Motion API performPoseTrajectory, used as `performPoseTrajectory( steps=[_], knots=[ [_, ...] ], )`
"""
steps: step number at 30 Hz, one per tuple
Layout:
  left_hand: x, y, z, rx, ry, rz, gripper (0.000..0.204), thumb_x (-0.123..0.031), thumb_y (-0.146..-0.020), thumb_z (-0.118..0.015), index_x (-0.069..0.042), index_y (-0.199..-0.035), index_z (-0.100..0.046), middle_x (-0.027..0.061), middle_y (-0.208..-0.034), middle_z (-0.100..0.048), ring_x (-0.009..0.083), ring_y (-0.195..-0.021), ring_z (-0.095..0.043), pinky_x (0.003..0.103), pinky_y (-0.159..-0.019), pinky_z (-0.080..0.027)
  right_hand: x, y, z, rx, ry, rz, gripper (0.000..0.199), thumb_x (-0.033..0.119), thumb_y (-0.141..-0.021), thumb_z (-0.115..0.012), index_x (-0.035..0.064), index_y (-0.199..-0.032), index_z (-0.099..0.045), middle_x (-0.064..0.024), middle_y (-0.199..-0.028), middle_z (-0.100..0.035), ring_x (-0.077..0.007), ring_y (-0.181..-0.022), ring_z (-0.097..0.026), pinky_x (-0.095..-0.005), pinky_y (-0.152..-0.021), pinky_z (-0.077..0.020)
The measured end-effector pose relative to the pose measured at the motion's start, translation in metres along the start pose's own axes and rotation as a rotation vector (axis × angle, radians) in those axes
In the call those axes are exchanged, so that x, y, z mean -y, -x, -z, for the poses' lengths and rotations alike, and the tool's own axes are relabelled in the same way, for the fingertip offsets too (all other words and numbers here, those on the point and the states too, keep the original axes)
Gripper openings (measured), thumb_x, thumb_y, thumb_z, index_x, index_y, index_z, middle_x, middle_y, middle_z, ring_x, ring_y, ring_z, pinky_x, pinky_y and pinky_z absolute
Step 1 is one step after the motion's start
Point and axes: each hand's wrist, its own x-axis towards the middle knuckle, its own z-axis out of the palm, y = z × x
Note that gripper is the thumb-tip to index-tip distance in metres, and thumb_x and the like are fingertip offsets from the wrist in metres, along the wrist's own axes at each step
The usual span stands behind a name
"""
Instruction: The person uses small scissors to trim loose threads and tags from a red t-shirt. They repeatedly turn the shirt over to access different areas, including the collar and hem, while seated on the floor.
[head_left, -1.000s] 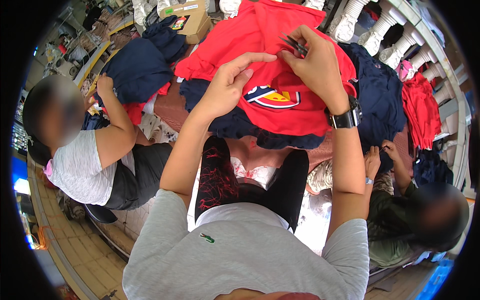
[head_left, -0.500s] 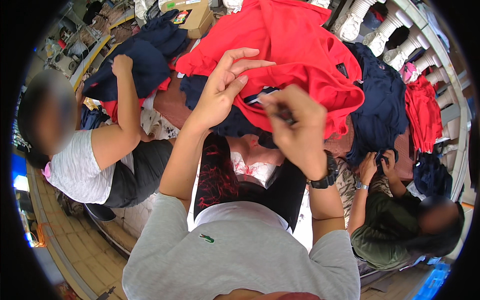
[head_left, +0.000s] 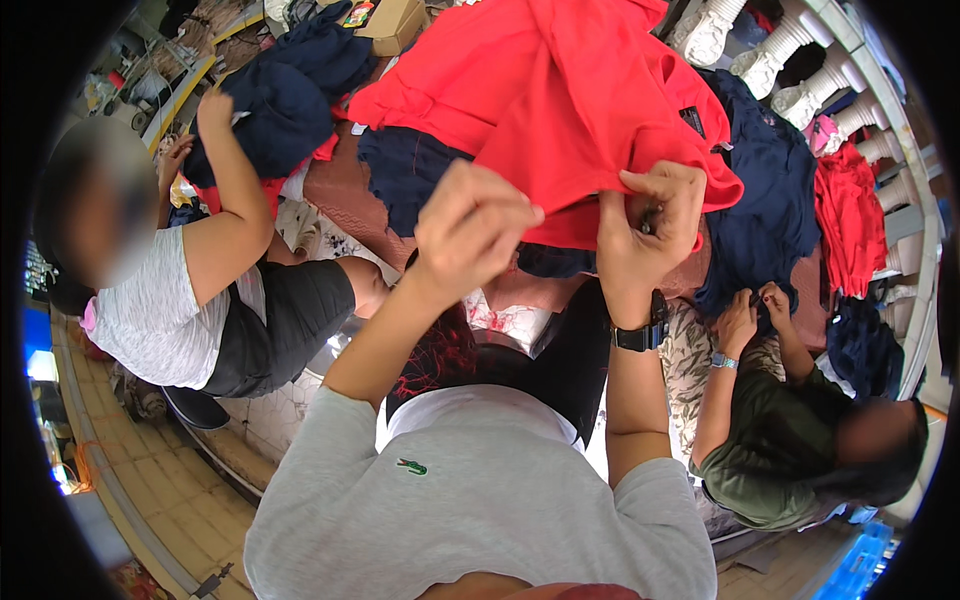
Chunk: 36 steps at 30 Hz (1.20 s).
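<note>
Two-handed pinch, apparently: red garment point(head_left: 570, 110).

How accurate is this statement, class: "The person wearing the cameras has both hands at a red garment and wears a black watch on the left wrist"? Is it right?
Not quite: the head view shows the black watch on the right wrist, not the left. The rest stands: the left hand and right hand are both at the red garment.
</note>
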Motion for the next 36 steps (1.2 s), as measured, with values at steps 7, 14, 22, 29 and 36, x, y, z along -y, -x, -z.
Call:
performPoseTrajectory(
  steps=[7,14,22,29,36],
  knots=[
    [-0.028,0.078,-0.001,0.244,0.161,0.045,0.022,0.010,-0.078,-0.073,-0.001,-0.097,-0.071,0.0093,-0.079,-0.068,0.0220,-0.068,-0.066,0.031,-0.060,-0.050,-0.015,0.029,0.016,0.006,0.002,-0.089,0.024,-0.009,-0.072,-0.078,0.0047,-0.086,-0.064,-0.0021,-0.086,-0.055,-0.0058,-0.058,-0.040,-0.0235,-0.050,-0.0299],
    [-0.024,0.033,-0.029,-0.041,0.080,0.088,0.025,0.002,-0.083,-0.075,-0.001,-0.106,-0.066,0.0116,-0.090,-0.063,0.0273,-0.077,-0.061,0.036,-0.066,-0.049,-0.012,0.033,0.021,0.028,-0.076,-0.185,0.020,-0.011,-0.080,-0.077,0.0015,-0.089,-0.064,0.0009,-0.093,-0.053,-0.0033,-0.066,-0.041,-0.0194,-0.058,-0.0330],
    [-0.027,0.004,-0.044,0.197,0.137,0.345,0.029,0.003,-0.085,-0.068,-0.003,-0.114,-0.066,0.0137,-0.103,-0.061,0.0300,-0.086,-0.063,0.039,-0.077,-0.051,-0.009,0.030,0.024,0.023,-0.063,-0.128,0.024,-0.012,-0.076,-0.075,0.0040,-0.093,-0.070,-0.0013,-0.092,-0.058,-0.0034,-0.060,-0.041,-0.0208,-0.050,-0.0303],
    [-0.010,-0.011,-0.021,0.266,0.043,0.282,0.036,0.011,-0.082,-0.059,-0.005,-0.113,-0.067,0.0118,-0.101,-0.062,0.0245,-0.078,-0.062,0.036,-0.071,-0.053,0.028,0.029,0.025,0.233,-0.088,-0.018,0.021,-0.006,-0.077,-0.080,0.0048,-0.094,-0.073,-0.0058,-0.094,-0.065,-0.0099,-0.067,-0.060,-0.0247,-0.052,-0.0449],
    [0.082,-0.053,0.059,-0.351,0.097,0.505,0.029,0.009,-0.098,-0.047,0.000,-0.118,-0.067,0.0041,-0.109,-0.068,0.0061,-0.083,-0.059,0.024,-0.073,-0.049,0.039,0.040,0.041,0.308,-0.121,0.133,0.022,-0.002,-0.076,-0.084,0.0012,-0.093,-0.070,-0.0072,-0.074,-0.068,-0.0162,-0.055,-0.064,-0.0261,-0.050,-0.0481]
  ],
)
